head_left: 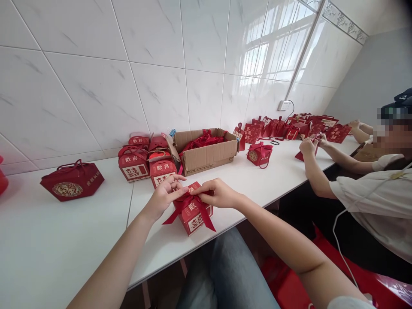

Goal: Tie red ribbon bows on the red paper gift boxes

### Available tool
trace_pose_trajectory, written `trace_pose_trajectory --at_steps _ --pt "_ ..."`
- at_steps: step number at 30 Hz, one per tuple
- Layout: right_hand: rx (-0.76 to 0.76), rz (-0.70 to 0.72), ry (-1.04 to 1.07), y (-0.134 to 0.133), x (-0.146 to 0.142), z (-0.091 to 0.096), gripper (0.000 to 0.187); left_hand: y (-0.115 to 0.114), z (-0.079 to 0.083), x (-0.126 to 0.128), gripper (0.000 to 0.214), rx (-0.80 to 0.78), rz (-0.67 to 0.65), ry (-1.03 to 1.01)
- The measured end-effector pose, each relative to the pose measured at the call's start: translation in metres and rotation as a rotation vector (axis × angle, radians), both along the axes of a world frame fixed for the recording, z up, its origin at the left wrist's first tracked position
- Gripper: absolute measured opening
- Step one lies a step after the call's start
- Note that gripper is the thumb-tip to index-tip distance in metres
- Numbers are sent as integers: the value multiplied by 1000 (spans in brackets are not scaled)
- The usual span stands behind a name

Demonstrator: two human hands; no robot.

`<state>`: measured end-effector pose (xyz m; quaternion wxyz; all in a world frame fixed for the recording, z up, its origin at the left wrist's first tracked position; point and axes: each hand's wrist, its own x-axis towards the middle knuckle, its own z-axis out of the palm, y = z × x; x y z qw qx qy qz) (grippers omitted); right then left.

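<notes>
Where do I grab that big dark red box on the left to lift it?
Take the handle arching over the top of the dark red gift box, reaching down from above. The box sits flat on the white table with its handle up. The left hand and right hand pinch a ribbon elsewhere.

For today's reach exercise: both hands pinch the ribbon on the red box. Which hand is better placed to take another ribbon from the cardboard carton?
Probably the right hand: the cardboard carton stands straight beyond it, while other red boxes stand beyond the left hand. Both grip the ribbon.
</notes>
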<state>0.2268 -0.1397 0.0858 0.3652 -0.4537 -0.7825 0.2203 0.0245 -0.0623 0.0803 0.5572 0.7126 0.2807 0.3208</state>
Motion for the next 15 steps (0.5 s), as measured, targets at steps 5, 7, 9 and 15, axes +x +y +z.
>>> trace_pose_trajectory --at_steps 5,7,9,15 --pt "-102 -14 56 1 2 -4 37 -3 -1 6 33 -16 34 -27" --pt "-131 -1 94 1 1 -3 37 -5 0 7 32 -38 36 -48" --pt "-154 2 95 0 1 -1 38 -6 1 7 33 -59 30 -69" --pt "-208 26 12 -1 0 5 41 -8 2 6 34 -65 67 -102"
